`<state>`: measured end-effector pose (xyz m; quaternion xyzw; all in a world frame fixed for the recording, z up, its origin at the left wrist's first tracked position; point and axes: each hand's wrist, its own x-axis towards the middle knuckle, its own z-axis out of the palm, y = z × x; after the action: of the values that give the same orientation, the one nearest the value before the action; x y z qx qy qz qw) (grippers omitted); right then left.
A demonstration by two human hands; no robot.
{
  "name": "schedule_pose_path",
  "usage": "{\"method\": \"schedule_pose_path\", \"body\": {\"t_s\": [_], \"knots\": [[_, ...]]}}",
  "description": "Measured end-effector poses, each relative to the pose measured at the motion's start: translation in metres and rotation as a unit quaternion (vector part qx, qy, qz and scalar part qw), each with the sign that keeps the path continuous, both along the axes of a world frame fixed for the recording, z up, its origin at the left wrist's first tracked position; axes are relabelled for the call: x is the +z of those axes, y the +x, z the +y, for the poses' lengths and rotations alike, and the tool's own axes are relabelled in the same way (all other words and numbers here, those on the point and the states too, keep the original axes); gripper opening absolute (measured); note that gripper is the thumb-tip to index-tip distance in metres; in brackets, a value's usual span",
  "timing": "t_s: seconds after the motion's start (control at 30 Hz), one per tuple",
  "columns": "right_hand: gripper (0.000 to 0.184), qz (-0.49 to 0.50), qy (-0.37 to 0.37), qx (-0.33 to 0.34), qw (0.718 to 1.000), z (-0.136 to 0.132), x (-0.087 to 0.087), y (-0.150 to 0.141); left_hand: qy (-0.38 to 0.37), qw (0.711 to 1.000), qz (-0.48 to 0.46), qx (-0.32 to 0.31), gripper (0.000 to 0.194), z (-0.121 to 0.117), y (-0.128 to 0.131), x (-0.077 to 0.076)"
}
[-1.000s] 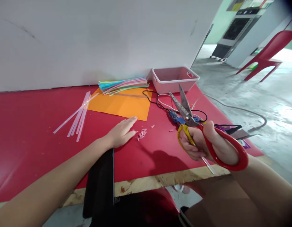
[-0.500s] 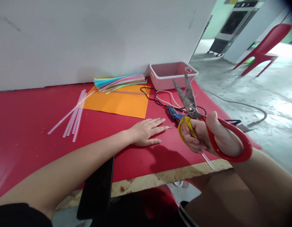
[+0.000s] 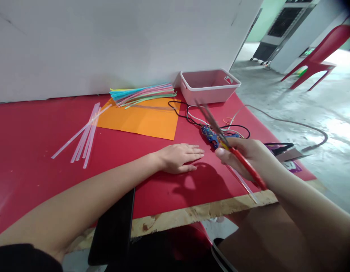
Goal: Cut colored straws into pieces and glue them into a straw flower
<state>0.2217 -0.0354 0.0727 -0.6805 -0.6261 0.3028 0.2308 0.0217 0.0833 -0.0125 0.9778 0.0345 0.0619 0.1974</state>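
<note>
My left hand [image 3: 180,156] lies flat on the red table [image 3: 36,151], fingers stretched out and pointing right, palm down. My right hand [image 3: 248,155] is closed around red and yellow scissors [image 3: 234,153], whose blurred blades point up and left over the table. A clear straw [image 3: 242,185] also sticks out below that hand toward the table's front edge. The two hands are a short gap apart.
An orange paper sheet [image 3: 141,119] lies behind my left hand, with a bundle of coloured straws [image 3: 143,94] at its far edge. Clear straws [image 3: 84,136] lie at the left. A white tub [image 3: 208,86], a blue glue gun [image 3: 210,136] and cables sit at the right.
My left hand swept right across the table, covering the small pink cut pieces, and stopped flat. My right hand turned the scissors edge-on and lowered them toward the table.
</note>
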Motion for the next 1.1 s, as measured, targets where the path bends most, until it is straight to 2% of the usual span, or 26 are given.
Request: {"method": "schedule_pose_path", "body": {"t_s": [0.1, 0.17, 0.33, 0.47, 0.6, 0.73, 0.83, 0.97, 1.1], "knots": [[0.055, -0.155, 0.054, 0.002, 0.986, 0.003, -0.002, -0.001, -0.014, 0.999, 0.007, 0.039, 0.051, -0.003, -0.026, 0.007], [0.056, -0.212, 0.074, 0.008, 0.974, 0.004, -0.003, -0.003, -0.014, 0.996, 0.023, 0.083, 0.049, -0.008, -0.045, 0.013], [0.04, -0.326, 0.12, 0.029, 0.937, 0.0, -0.013, -0.007, 0.013, 0.978, 0.014, 0.206, 0.035, -0.022, -0.08, 0.02], [0.039, -0.388, 0.154, 0.036, 0.908, -0.01, -0.024, -0.011, 0.033, 0.96, -0.036, 0.276, 0.029, -0.028, -0.084, 0.019], [0.04, -0.404, 0.19, 0.05, 0.893, -0.018, -0.026, -0.015, 0.032, 0.936, -0.043, 0.348, 0.023, -0.028, -0.08, 0.019], [0.037, -0.416, 0.216, 0.071, 0.881, -0.018, -0.024, -0.013, 0.022, 0.932, -0.061, 0.356, 0.02, -0.026, -0.079, 0.02], [0.037, -0.411, 0.208, 0.079, 0.884, -0.015, -0.024, -0.009, -0.011, 0.927, -0.091, 0.365, 0.019, -0.026, -0.081, 0.019], [0.032, -0.377, 0.134, 0.048, 0.915, -0.012, -0.03, -0.01, -0.068, 0.912, -0.109, 0.39, 0.017, -0.025, -0.083, 0.017], [0.031, -0.305, 0.101, 0.07, 0.944, -0.01, -0.032, -0.016, -0.086, 0.912, -0.118, 0.382, 0.02, -0.023, -0.085, 0.015]]}}
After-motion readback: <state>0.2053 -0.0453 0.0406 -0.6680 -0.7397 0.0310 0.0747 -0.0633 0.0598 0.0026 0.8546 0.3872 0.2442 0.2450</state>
